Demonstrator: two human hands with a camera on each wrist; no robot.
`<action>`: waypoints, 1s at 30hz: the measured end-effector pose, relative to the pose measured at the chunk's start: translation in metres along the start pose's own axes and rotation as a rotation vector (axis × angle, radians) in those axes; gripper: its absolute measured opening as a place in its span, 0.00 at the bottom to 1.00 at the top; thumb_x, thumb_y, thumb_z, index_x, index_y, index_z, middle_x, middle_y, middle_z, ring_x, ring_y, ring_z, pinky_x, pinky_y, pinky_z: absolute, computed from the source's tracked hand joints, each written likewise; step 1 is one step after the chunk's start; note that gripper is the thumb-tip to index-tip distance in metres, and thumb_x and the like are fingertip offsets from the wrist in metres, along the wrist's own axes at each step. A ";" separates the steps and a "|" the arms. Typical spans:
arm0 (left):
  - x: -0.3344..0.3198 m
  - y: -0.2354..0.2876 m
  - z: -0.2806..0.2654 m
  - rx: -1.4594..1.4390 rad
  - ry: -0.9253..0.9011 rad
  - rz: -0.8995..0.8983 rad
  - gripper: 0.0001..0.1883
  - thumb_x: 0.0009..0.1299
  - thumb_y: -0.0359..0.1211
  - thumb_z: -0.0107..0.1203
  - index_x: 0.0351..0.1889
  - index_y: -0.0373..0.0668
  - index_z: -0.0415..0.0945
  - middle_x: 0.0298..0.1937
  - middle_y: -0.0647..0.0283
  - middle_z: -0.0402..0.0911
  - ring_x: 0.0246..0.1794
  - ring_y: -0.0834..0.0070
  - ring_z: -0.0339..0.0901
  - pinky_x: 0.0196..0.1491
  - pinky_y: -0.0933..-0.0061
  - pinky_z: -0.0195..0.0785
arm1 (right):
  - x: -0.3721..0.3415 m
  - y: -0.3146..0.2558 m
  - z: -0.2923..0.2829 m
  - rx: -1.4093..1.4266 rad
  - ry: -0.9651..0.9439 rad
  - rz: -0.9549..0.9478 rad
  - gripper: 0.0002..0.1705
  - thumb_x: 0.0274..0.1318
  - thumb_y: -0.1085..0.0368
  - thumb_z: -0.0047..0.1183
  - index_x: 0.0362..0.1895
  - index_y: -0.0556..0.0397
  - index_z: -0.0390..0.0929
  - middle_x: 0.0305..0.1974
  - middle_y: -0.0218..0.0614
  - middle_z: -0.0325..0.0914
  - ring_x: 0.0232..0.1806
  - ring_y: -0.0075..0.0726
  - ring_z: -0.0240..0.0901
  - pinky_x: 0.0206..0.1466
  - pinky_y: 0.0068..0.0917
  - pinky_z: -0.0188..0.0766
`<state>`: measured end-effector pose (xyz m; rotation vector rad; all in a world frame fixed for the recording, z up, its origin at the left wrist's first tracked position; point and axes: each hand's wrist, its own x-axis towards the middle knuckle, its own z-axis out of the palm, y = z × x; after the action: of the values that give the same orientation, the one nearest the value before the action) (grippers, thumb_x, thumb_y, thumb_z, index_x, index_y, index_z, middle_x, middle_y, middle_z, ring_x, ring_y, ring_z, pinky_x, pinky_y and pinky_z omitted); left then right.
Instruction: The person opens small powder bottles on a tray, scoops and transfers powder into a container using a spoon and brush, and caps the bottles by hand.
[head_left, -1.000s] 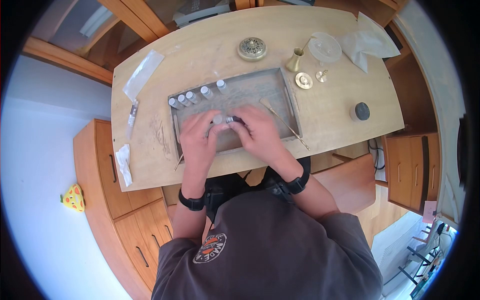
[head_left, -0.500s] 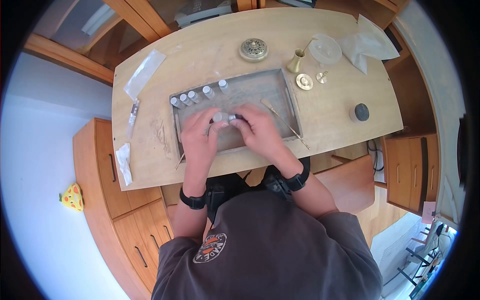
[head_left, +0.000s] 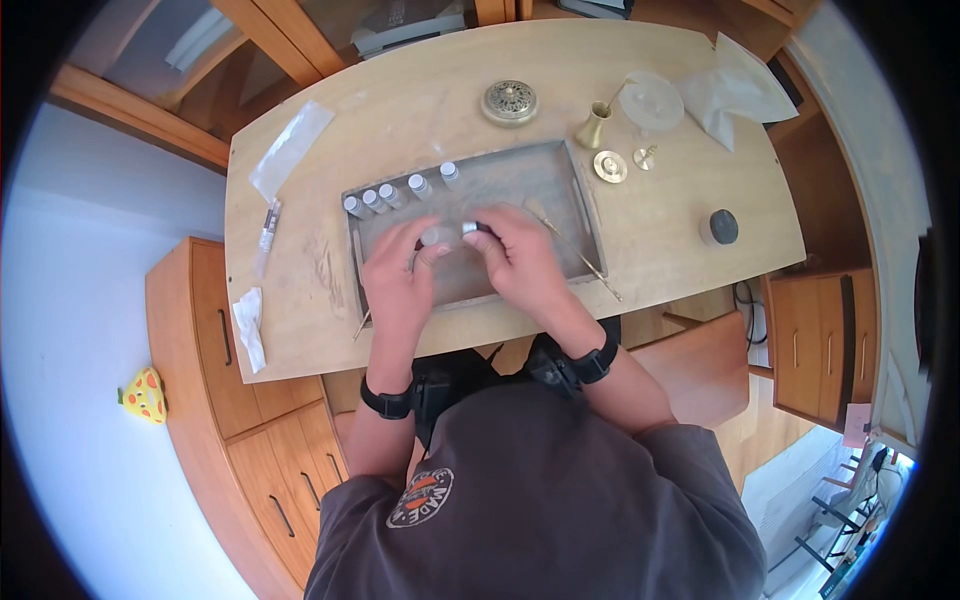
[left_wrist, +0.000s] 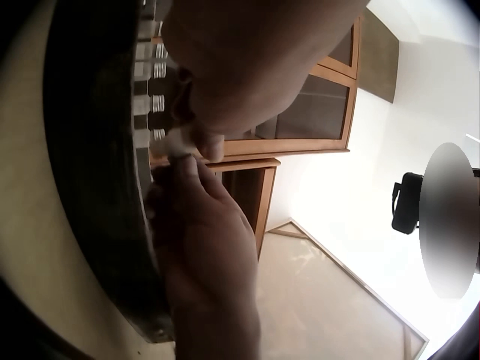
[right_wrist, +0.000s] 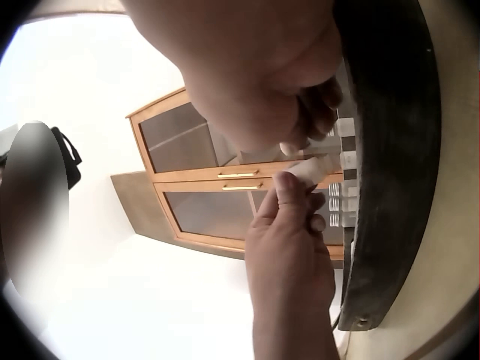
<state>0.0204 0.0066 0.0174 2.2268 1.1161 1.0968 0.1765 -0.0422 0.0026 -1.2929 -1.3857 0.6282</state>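
In the head view, the person's left grip is near the middle of the frame and holds a small whitish bottle, with the fingers curled narrowly around it. Just to the right in the frame, the right grip pinches a small silvery cap. Bottle and cap are apart, above the tray on the desk. I judge the bottle is uncapped, but I cannot tell if the cap is coming off or going on. Left of centre, five vials stand along the far side of the tray with their tops on, so I would count these as closed.

In the left wrist view, the bottle appears left of centre, between both grips; it is dark and I cannot make out the cap there.

In the right wrist view, I see the bottle right of centre, pinched by the left grip. The right grip hangs at the top of the frame with bent fingers, and what it holds is hidden from this side.
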 end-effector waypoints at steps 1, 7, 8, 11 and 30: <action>-0.002 -0.002 -0.001 -0.033 -0.004 -0.060 0.14 0.61 0.28 0.64 0.45 0.38 0.79 0.36 0.56 0.80 0.33 0.64 0.78 0.38 0.69 0.71 | 0.000 -0.002 0.000 -0.015 0.050 -0.011 0.12 0.53 0.75 0.54 0.44 0.61 0.77 0.36 0.49 0.76 0.38 0.57 0.72 0.43 0.39 0.70; -0.006 -0.005 -0.002 -0.182 -0.015 -0.228 0.12 0.67 0.30 0.61 0.47 0.38 0.79 0.39 0.58 0.83 0.36 0.71 0.78 0.41 0.72 0.71 | 0.000 0.001 -0.001 -0.019 0.015 -0.020 0.12 0.55 0.75 0.54 0.45 0.60 0.77 0.36 0.46 0.77 0.37 0.51 0.73 0.42 0.35 0.70; -0.006 -0.009 -0.002 -0.181 -0.014 -0.230 0.12 0.67 0.30 0.61 0.47 0.38 0.79 0.39 0.58 0.83 0.36 0.71 0.78 0.41 0.72 0.71 | -0.002 0.001 -0.003 -0.051 0.088 -0.014 0.12 0.56 0.75 0.54 0.46 0.59 0.78 0.37 0.44 0.77 0.36 0.45 0.74 0.41 0.32 0.70; -0.009 -0.024 -0.002 -0.652 0.078 -0.415 0.14 0.72 0.33 0.57 0.52 0.37 0.77 0.42 0.60 0.83 0.38 0.74 0.77 0.44 0.74 0.70 | -0.002 -0.001 -0.014 -0.074 0.135 -0.017 0.12 0.53 0.75 0.55 0.44 0.60 0.77 0.35 0.47 0.76 0.37 0.54 0.74 0.41 0.37 0.70; -0.011 -0.037 -0.006 -1.544 -0.031 -0.572 0.18 0.76 0.35 0.50 0.59 0.36 0.71 0.48 0.59 0.80 0.39 0.78 0.71 0.42 0.75 0.64 | -0.007 -0.015 -0.015 -0.009 0.084 -0.053 0.13 0.53 0.73 0.57 0.45 0.59 0.76 0.33 0.43 0.75 0.33 0.44 0.75 0.37 0.33 0.71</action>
<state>-0.0063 0.0197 -0.0076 0.6517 0.4351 1.0295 0.1841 -0.0571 0.0181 -1.2713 -1.3510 0.5264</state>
